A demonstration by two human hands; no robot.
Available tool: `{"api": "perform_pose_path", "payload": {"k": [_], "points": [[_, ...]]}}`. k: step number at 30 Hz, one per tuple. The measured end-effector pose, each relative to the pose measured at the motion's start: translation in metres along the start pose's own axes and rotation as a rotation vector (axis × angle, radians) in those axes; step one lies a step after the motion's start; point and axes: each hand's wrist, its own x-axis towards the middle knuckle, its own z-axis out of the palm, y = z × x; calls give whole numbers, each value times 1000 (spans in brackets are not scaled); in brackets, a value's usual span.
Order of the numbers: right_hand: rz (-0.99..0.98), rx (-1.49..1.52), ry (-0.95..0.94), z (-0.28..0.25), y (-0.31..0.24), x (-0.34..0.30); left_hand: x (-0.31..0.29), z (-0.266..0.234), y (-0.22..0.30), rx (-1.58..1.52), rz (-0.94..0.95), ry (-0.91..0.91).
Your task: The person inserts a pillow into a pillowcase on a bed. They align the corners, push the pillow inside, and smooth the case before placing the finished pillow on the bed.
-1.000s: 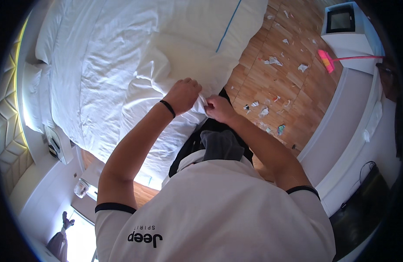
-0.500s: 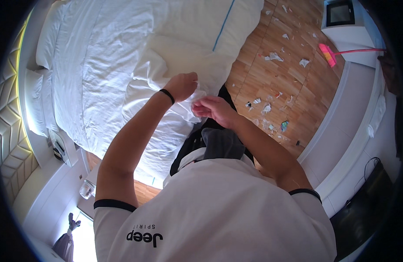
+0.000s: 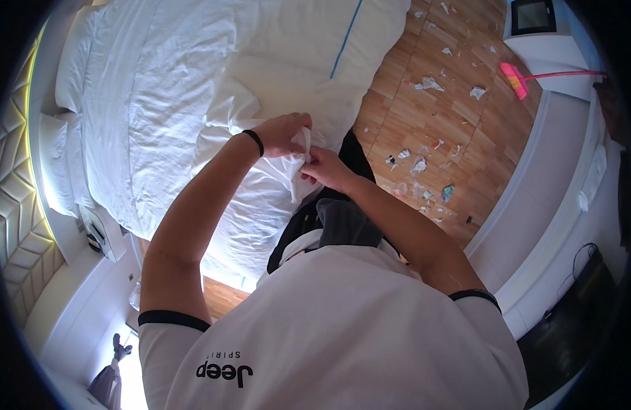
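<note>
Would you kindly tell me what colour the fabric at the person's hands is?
The fabric is white; the head view shows it best.

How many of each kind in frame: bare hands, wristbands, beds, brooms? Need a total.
Bare hands: 2 (left hand, right hand, both on white bedding)
Wristbands: 1, black
Beds: 1
Brooms: 1, pink
Total: 5
</note>
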Motion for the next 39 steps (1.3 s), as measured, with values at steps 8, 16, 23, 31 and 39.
{"api": "perform_pose_path", "payload": {"k": [8, 16, 23, 31, 39], "points": [[-94, -394, -77, -27, -20, -17, 2, -13, -12, 344, -50, -38], [109, -321, -179, -40, -44, -13, 1, -18, -21, 435, 73, 87], [-313, -22, 120, -2, -19, 13, 5, -29, -20, 433, 32, 133], [-259, -85, 231, -6, -34, 12, -2, -23, -36, 446, -32, 156], [-53, 354, -56, -26, -6, 3, -17, -23, -56, 493, -90, 182]]}}
